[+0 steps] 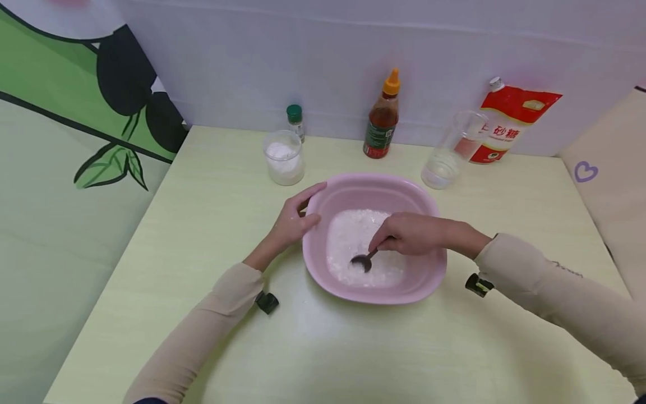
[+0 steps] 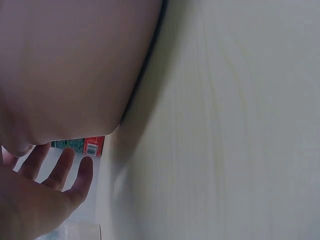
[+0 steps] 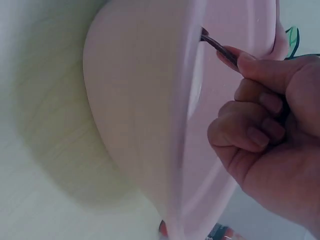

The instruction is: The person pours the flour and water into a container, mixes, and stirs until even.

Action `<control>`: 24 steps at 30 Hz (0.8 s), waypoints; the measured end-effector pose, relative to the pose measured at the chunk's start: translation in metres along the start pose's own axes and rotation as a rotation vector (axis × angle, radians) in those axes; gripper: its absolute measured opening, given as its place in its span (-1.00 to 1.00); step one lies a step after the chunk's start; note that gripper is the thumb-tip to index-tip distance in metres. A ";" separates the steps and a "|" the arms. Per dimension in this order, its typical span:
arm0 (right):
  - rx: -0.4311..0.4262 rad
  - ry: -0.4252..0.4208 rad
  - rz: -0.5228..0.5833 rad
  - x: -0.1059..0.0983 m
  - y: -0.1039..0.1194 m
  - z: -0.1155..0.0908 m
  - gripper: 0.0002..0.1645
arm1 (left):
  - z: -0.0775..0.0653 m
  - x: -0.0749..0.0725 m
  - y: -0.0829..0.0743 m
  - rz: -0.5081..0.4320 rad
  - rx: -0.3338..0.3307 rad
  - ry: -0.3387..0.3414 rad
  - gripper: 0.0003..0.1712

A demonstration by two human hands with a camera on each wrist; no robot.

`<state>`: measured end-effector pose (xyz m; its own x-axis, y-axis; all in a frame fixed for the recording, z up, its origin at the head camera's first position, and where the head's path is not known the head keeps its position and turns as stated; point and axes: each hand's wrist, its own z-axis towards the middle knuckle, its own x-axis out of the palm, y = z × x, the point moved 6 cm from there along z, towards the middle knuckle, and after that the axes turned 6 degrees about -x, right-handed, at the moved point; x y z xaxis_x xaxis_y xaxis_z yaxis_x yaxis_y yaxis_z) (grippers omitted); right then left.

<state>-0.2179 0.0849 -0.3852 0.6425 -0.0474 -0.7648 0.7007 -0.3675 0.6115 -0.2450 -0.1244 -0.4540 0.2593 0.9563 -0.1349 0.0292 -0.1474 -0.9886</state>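
Observation:
A pink plastic basin (image 1: 373,297) holds a white, wet-looking mixture (image 1: 353,230) with lumps toward its near side. My left hand (image 1: 294,219) grips the basin's left rim, thumb over the edge and the other fingers along the outside. In the left wrist view, those fingers (image 2: 59,172) are spread beneath the rim. My right hand (image 1: 411,233) reaches over the basin's right side and holds a dark spoon (image 1: 362,261) by its handle, the bowl down at the white mixture. From the right wrist, the handle (image 3: 220,47) shows pinched between thumb and forefinger, other fingers curled in.
Behind the basin stand a clear cup of white powder (image 1: 284,163), a small green-capped jar (image 1: 295,120), a sauce bottle (image 1: 381,126), a clear container (image 1: 441,168) and a red-and-white sugar bag (image 1: 504,126). A cloth-covered wall (image 1: 242,67) borders the table's far edge.

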 end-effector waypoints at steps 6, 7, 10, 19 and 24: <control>0.069 -0.044 -0.096 -0.015 -0.011 -0.014 -0.74 | -0.001 -0.002 0.000 -0.011 -0.017 -0.003 -0.17; 0.094 -0.071 -0.113 -0.020 -0.016 -0.016 -0.74 | -0.001 -0.002 0.000 -0.012 -0.016 -0.005 -0.17; 0.165 -0.139 -0.149 -0.031 -0.031 -0.019 -0.71 | -0.001 -0.002 -0.001 -0.007 -0.006 -0.005 -0.17; 0.092 -0.173 -0.085 -0.020 -0.029 -0.003 -0.74 | 0.000 0.000 0.000 0.001 0.005 0.001 -0.18; -0.003 -0.056 -0.055 -0.003 -0.003 -0.001 -0.73 | -0.001 0.001 -0.003 -0.003 0.015 0.002 -0.18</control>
<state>-0.2214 0.0873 -0.3850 0.5846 -0.0786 -0.8075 0.7358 -0.3681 0.5684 -0.2440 -0.1233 -0.4513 0.2611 0.9562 -0.1322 0.0156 -0.1411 -0.9899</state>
